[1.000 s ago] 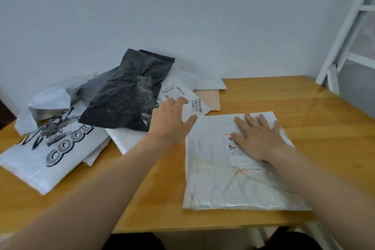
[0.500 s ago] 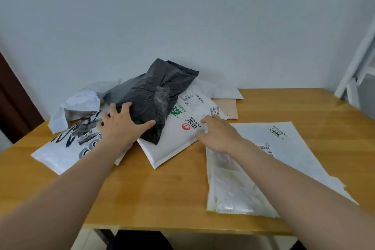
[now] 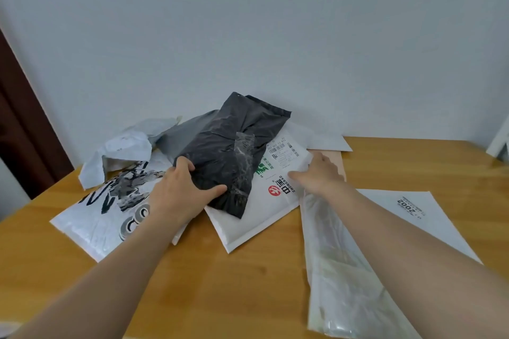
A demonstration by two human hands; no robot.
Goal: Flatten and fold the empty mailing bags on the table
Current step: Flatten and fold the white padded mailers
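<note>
1. The left hand (image 3: 180, 195) grips the near end of the black mailing bag (image 3: 228, 151), thumb in front, fingers curled over its left edge.
2. The right hand (image 3: 316, 176) rests on the white padded mailer (image 3: 261, 215) just right of that grip, fingers extended; whether it pinches anything cannot be told.
3. The forearm hides part of the flattened white bag (image 3: 407, 217).
4. Bare wooden table (image 3: 220, 283) lies nearer than both hands.
</note>
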